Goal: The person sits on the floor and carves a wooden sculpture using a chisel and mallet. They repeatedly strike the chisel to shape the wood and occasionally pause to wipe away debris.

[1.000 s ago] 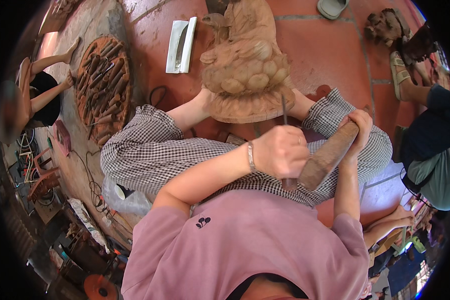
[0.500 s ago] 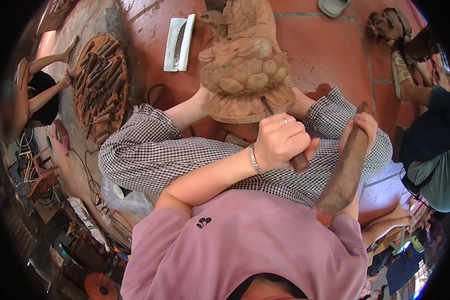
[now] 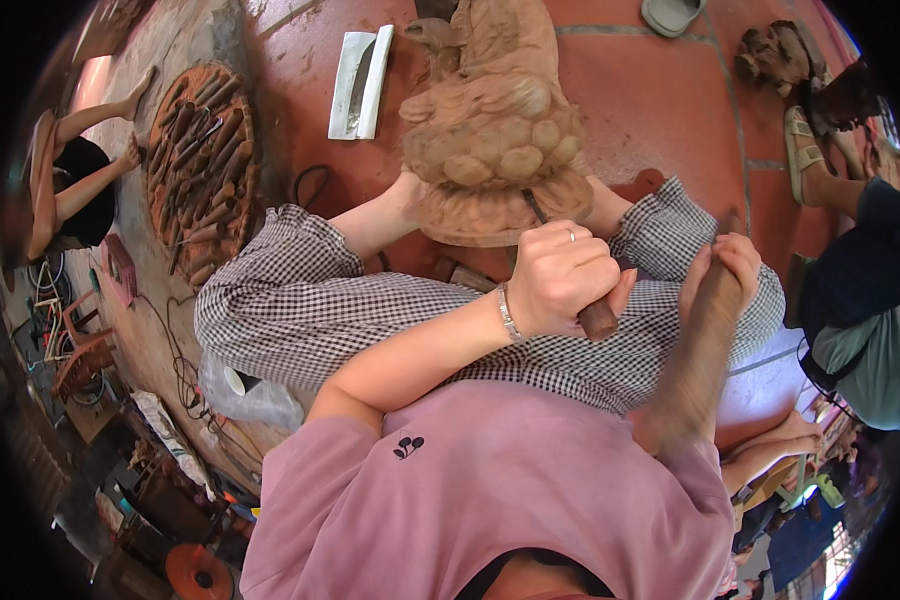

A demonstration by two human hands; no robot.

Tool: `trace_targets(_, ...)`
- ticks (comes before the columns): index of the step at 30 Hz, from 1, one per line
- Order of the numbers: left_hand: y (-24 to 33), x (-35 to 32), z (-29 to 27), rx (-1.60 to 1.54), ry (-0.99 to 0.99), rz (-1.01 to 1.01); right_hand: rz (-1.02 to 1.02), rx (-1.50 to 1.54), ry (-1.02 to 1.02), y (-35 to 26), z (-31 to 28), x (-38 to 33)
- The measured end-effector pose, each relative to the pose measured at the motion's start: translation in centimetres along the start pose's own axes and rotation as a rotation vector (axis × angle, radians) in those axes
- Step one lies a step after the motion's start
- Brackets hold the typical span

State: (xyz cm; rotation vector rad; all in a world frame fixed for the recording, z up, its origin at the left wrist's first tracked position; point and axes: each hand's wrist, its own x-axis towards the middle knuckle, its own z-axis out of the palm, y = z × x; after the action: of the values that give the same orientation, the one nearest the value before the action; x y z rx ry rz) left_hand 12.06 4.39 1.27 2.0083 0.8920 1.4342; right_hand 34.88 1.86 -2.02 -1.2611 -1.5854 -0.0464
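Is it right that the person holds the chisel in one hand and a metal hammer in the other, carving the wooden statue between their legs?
Not quite. The striking tool in the right hand is a wooden mallet, not a metal hammer, as the head view shows. The rest holds: the left hand grips the chisel against the wooden statue between their legs.

Matt, rough-carved wooden sculpture (image 3: 495,130); wood-handled metal chisel (image 3: 595,315); checked cloth trousers (image 3: 370,320).
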Motion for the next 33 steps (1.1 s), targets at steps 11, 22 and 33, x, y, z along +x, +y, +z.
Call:
trace_targets(11, -0.5, -0.1, 0.3, 0.013, 0.031, 0.030, -0.085, -0.186, -0.209, 0.0, -0.5, 0.7)
trace_targets(22, -1.1, 0.7, -0.8, -0.126, -0.209, 0.290, 0.028, -0.134, -0.194, 0.0, -0.2, 0.3)
trace_targets(33, 0.4, 0.1, -0.6, 0.021, -0.150, 0.082, 0.079, -0.107, -0.217, 0.1, -0.5, 0.0)
